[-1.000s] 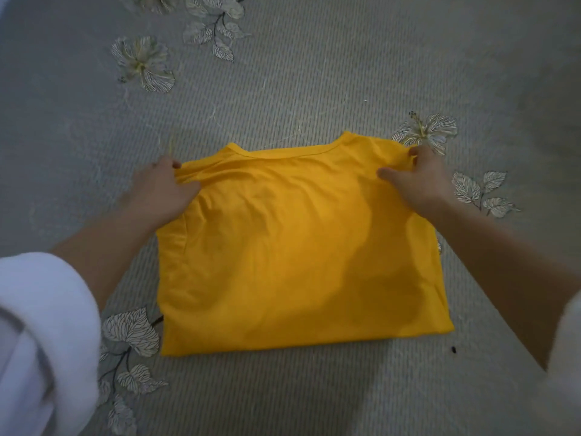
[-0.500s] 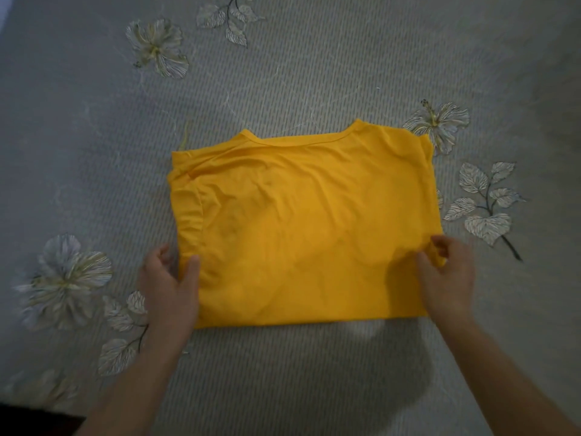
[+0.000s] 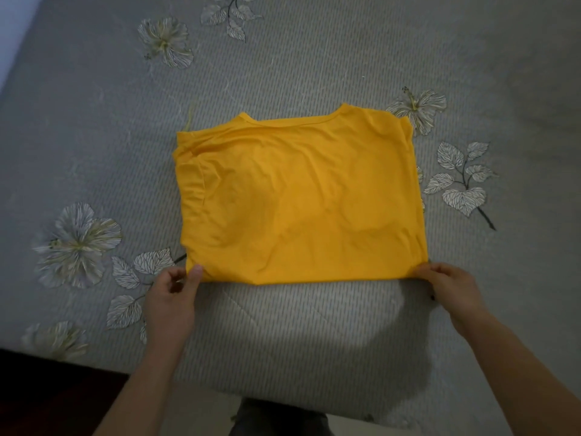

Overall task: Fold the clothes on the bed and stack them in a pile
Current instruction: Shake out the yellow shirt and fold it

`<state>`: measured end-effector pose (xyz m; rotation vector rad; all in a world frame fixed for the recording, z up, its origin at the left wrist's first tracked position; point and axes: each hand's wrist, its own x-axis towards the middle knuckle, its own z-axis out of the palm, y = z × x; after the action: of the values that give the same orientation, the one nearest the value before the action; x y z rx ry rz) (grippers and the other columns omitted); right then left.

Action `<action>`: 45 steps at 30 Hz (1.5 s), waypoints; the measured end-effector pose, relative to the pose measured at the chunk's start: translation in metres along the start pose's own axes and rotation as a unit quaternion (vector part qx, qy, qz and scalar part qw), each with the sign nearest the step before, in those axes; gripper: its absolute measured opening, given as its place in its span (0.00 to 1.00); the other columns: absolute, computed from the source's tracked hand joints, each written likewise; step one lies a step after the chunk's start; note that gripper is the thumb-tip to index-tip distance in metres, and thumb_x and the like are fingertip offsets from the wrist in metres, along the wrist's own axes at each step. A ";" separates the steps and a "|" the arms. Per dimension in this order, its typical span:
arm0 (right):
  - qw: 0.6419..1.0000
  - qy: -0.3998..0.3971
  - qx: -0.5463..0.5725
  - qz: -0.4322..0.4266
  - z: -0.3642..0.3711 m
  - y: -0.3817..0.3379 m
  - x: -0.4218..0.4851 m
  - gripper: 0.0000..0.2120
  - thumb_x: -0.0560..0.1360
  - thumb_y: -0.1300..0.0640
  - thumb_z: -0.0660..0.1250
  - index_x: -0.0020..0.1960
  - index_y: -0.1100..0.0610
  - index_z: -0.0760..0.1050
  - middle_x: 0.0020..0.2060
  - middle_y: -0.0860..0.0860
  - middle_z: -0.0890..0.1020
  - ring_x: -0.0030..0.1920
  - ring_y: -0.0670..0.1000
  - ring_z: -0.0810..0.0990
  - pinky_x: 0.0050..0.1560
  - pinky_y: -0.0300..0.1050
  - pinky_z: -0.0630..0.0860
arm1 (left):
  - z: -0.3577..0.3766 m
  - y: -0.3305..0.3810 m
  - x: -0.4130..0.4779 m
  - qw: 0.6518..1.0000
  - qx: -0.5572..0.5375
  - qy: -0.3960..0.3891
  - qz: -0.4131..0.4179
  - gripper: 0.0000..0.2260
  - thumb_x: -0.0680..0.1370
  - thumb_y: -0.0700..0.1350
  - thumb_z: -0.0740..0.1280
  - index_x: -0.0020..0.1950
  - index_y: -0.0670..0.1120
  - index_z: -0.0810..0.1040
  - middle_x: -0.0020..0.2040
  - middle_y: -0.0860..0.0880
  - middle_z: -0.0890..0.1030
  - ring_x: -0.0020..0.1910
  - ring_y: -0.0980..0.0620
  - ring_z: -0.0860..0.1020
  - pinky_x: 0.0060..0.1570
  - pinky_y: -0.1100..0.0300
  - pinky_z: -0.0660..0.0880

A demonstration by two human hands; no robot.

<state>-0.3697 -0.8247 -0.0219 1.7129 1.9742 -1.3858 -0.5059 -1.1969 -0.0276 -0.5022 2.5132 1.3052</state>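
A yellow t-shirt (image 3: 301, 199) lies folded into a rough rectangle on the grey bed cover (image 3: 314, 51), its neckline at the far edge. My left hand (image 3: 173, 297) sits at the shirt's near left corner, thumb on top of the fabric and fingers curled beside it, pinching the corner. My right hand (image 3: 449, 287) is at the near right corner, fingers curled onto the shirt's edge.
The bed cover carries pale flower and leaf prints (image 3: 75, 243) around the shirt. The bed's near edge (image 3: 283, 394) runs across the bottom, with dark floor (image 3: 47, 401) at the lower left and my legs (image 3: 276, 416) below it.
Both hands slid from the shirt's far shoulder corners down its sides to the near bottom corners. The shirt itself stayed flat in place.
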 end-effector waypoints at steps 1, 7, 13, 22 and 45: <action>1.000 0.004 0.005 -0.010 -0.003 0.001 0.000 0.06 0.75 0.60 0.67 0.43 0.62 0.79 0.40 0.55 0.78 0.39 0.51 0.73 0.37 0.46 0.69 | -0.003 -0.002 -0.001 1.000 -0.021 -0.005 0.004 0.08 0.76 0.52 0.68 0.43 0.49 0.74 0.38 0.49 0.77 0.36 0.55 0.74 0.35 0.60 0.69; 0.996 -0.013 -0.056 -0.070 0.001 0.005 -0.005 0.08 0.76 0.58 0.68 0.53 0.59 0.72 0.43 0.52 0.75 0.47 0.53 0.73 0.45 0.48 0.70 | -0.013 -0.008 -0.004 0.995 -0.093 -0.040 -0.004 0.06 0.77 0.49 0.67 0.42 0.49 0.74 0.36 0.46 0.78 0.32 0.55 0.75 0.34 0.60 0.72; 0.992 0.006 -0.016 -0.128 0.004 0.003 -0.007 0.08 0.74 0.62 0.69 0.40 0.66 0.75 0.33 0.55 0.74 0.34 0.51 0.71 0.34 0.43 0.65 | -0.015 -0.007 0.003 0.989 -0.141 -0.031 -0.001 0.05 0.79 0.47 0.65 0.43 0.51 0.74 0.37 0.54 0.81 0.33 0.60 0.80 0.23 0.67 0.73; 0.998 -0.023 0.035 -0.054 -0.035 0.016 0.000 0.06 0.71 0.66 0.70 0.37 0.59 0.76 0.36 0.55 0.79 0.39 0.53 0.76 0.38 0.45 0.70 | -0.034 -0.029 0.001 0.984 -0.143 -0.022 -0.108 0.03 0.78 0.40 0.66 0.46 0.44 0.74 0.47 0.42 0.80 0.37 0.50 0.80 0.31 0.68 0.78; 0.967 -0.053 0.201 0.148 0.006 -0.043 0.005 0.18 0.73 0.61 0.68 0.62 0.60 0.70 0.59 0.58 0.77 0.51 0.58 0.78 0.45 0.52 0.77 | 0.029 -0.021 0.020 0.897 0.392 -0.150 0.139 0.37 0.73 0.69 0.52 0.77 0.59 0.40 0.78 0.45 0.36 0.76 0.41 0.39 0.72 0.41 0.48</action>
<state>-0.4104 -0.8216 -0.0063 1.9469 1.3748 -1.8035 -0.5127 -1.1880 -0.0672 0.2280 2.6018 0.2939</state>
